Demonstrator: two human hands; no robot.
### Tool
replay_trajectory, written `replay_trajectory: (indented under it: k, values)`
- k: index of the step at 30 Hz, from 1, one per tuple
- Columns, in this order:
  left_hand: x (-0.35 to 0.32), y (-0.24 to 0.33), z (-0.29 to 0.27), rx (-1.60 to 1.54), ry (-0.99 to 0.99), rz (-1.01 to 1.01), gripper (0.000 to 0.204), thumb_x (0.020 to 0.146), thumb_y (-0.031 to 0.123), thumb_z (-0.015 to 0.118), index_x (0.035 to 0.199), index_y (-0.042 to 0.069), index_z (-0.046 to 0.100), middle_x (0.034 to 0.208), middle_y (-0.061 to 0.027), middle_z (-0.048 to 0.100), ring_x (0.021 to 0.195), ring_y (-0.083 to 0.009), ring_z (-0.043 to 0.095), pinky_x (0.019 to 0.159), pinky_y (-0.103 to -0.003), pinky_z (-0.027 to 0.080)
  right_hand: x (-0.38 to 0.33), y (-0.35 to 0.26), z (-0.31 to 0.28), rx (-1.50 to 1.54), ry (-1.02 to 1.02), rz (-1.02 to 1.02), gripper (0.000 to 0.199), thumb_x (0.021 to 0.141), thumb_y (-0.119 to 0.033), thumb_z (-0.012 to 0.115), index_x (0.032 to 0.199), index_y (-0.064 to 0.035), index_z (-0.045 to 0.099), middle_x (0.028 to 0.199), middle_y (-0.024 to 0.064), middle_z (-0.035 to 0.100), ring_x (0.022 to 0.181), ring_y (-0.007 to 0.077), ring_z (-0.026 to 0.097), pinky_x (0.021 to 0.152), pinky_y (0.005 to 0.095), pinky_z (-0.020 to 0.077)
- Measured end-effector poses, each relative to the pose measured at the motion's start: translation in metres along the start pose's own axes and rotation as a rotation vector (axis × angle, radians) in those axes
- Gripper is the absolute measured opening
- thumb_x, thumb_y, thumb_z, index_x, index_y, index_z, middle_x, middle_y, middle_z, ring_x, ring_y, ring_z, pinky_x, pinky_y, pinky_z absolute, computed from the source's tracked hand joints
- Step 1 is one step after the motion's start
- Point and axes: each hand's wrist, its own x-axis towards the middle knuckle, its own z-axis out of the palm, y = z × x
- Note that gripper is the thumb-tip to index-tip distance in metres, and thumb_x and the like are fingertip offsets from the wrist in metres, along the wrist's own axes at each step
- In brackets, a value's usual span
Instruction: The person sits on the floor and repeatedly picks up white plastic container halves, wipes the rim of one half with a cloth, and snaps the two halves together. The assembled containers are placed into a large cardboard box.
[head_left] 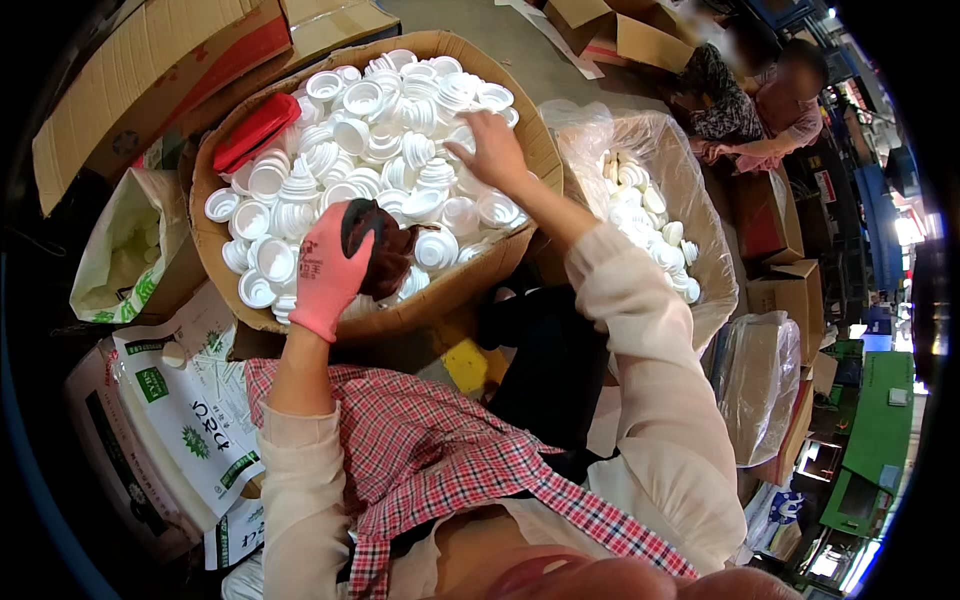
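A large cardboard box (545,150) in front of me is heaped with white plastic caps (365,98), many nested in short stacks. My left hand (335,260), in a pink glove with dark fingertips, is closed on a dark brown, glossy, crumpled thing (390,250) over the near side of the heap. What kind of thing it is I cannot make out. My bare right hand (492,150) reaches onto the caps at the box's right side, thumb and fingers apart. A folded red cloth-like thing (258,132) lies on the heap at the far left.
Right of the box stands a carton lined with clear plastic (705,230), holding more white pieces (640,205). A white-green bag (130,245) and printed sacks (185,390) are at left. Another person (765,110) sits at the far right, near open cartons and green machinery (875,430).
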Motion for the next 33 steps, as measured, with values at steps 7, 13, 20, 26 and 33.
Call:
replay_trajectory:
  k: [7, 13, 20, 26, 33]
  values:
    - [0.006, -0.004, -0.001, 0.083, -0.033, -0.034, 0.029, 0.081, 0.006, 0.061, 0.108, -0.001, 0.057, 0.102, -0.0165, 0.060, 0.095, -0.0355, 0.059, 0.083, -0.039, 0.048, 0.088, 0.025, 0.029, -0.283, -0.354, 0.325, 0.094, 0.062, -0.066, 0.073, 0.143, -0.0330, 0.035, 0.151, 0.0133, 0.025, 0.135, 0.0419, 0.028, 0.104, 0.0621, 0.0299]
    - [0.006, -0.003, -0.002, 0.097, -0.019, 0.017, 0.027, 0.082, 0.007, 0.062, 0.108, -0.001, 0.058, 0.102, -0.0178, 0.061, 0.095, -0.0365, 0.059, 0.082, -0.039, 0.048, 0.064, 0.081, 0.042, 0.063, -0.366, 0.181, 0.070, 0.070, -0.053, 0.073, 0.124, -0.0129, 0.055, 0.115, 0.0189, 0.059, 0.109, 0.0340, 0.056, 0.092, 0.0420, 0.0448]
    - [0.001, -0.003, -0.006, 0.117, -0.005, 0.010, 0.029, 0.083, 0.014, 0.062, 0.108, 0.001, 0.059, 0.104, -0.0182, 0.062, 0.096, -0.0365, 0.059, 0.084, -0.039, 0.047, -0.035, 0.062, 0.010, -0.013, -0.254, 0.018, 0.060, 0.077, -0.045, 0.071, 0.124, -0.0117, 0.054, 0.118, 0.0152, 0.055, 0.108, 0.0338, 0.054, 0.094, 0.0400, 0.0440]
    - [-0.007, -0.017, -0.025, 0.222, 0.056, 0.016, 0.026, 0.084, 0.015, 0.064, 0.107, 0.001, 0.063, 0.104, -0.0149, 0.066, 0.097, -0.0314, 0.063, 0.085, -0.036, 0.048, -0.073, 0.019, -0.003, -0.151, -0.197, -0.216, 0.058, 0.078, -0.047, 0.068, 0.127, -0.0183, 0.055, 0.127, 0.0169, 0.053, 0.113, 0.0348, 0.052, 0.096, 0.0462, 0.0401]
    - [-0.067, -0.011, -0.167, 0.178, 0.702, -0.181, 0.032, 0.088, 0.028, 0.064, 0.110, 0.004, 0.065, 0.103, -0.0123, 0.068, 0.097, -0.0230, 0.064, 0.087, -0.032, 0.047, -0.124, -0.098, -0.031, 0.128, -0.215, -0.386, 0.036, 0.079, -0.015, 0.072, 0.111, -0.0048, 0.062, 0.121, 0.0180, 0.055, 0.113, 0.0373, 0.050, 0.096, 0.0447, 0.0410]
